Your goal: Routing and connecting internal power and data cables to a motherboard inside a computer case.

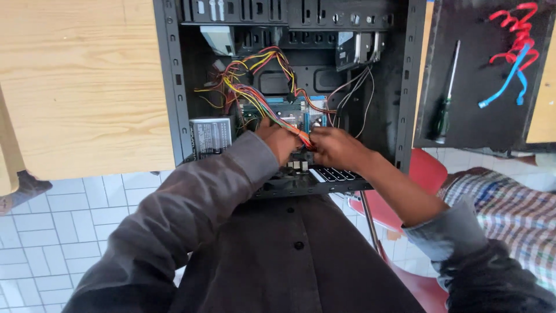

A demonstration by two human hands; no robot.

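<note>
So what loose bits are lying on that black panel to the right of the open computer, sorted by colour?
Green-handled screwdriver: 1
Red coiled cable: 1
Blue flat cable: 1
Total: 3
All lie on the black side panel. Meanwhile the left hand and right hand meet at an orange wire bundle inside the computer case.

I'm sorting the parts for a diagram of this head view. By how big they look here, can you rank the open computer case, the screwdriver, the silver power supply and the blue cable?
1. Open computer case, by far the largest.
2. Silver power supply.
3. Screwdriver and blue cable: both thin and similar in length, so I won't rank one above the other.
</note>
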